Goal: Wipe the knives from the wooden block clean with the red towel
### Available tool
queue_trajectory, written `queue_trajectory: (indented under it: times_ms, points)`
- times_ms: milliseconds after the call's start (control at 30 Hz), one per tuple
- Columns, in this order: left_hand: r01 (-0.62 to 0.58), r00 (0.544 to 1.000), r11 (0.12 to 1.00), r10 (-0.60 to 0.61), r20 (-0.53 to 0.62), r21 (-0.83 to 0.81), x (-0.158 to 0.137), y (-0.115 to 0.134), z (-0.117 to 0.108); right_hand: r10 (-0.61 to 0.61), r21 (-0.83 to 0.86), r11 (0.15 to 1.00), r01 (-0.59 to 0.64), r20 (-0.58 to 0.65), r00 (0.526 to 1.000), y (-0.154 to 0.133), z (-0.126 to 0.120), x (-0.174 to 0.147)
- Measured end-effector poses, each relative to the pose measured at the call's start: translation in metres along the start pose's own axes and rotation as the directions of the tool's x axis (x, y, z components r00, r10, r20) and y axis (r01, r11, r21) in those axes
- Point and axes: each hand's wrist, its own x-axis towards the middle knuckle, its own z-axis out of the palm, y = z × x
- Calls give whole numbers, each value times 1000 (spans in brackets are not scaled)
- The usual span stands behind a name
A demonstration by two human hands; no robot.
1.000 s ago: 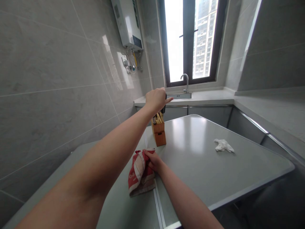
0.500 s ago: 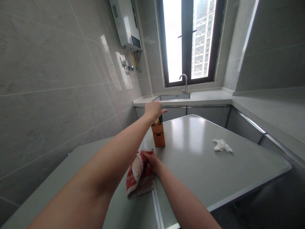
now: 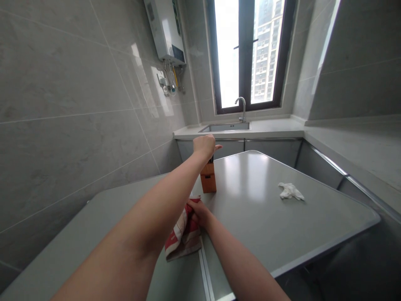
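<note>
A wooden knife block (image 3: 208, 180) stands upright on the grey-green table. My left hand (image 3: 204, 146) is closed above it, palm side hidden, thumb sticking out to the right. Just below the fist a dark knife handle (image 3: 211, 159) shows, and the hand appears wrapped round it; the blade is out of sight. Nearer to me, my right hand (image 3: 200, 212) grips a red and white cloth (image 3: 184, 240), which hangs bunched down onto the table. My left forearm covers part of that cloth.
A crumpled white tissue (image 3: 290, 191) lies on the table (image 3: 250, 234) at the right. Behind are a counter with a sink (image 3: 225, 127) and a faucet (image 3: 242, 108). A water heater (image 3: 166, 31) hangs on the left wall.
My left hand has shifted slightly right over the block, and the forearm now covers more of the handles and the cloth. My right hand keeps its hold on the cloth.
</note>
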Motion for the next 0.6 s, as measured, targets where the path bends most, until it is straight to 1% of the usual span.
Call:
queue_trajectory:
  times_ms: [100, 200, 333, 400, 500, 600]
  points:
    - [30, 999, 999, -30, 20, -22, -3, 3, -5, -1, -6, 1000, 1, -33, 999, 1, -1, 1]
    - [14, 1000, 999, -13, 15, -38, -13, 2, -16, 20, -16, 1000, -21, -57, 998, 1, -1, 1]
    - [-46, 996, 998, 44, -80, -29, -44, -4, -31, 41, -36, 998, -44, -72, 997, 0, -3, 0]
    - [-52, 991, 997, 46, -129, -49, -66, -12, -32, 38, -35, 999, -39, -50, 998, -1, -3, -1]
    - [-48, 984, 992, 26, -179, -120, -107, -35, -18, 19, -20, 1000, -18, 21, 1000, -1, -3, -1]
    - [28, 984, 979, -62, -166, -200, -150, -67, 12, -5, -14, 1000, 5, 40, 999, -1, 0, -1]
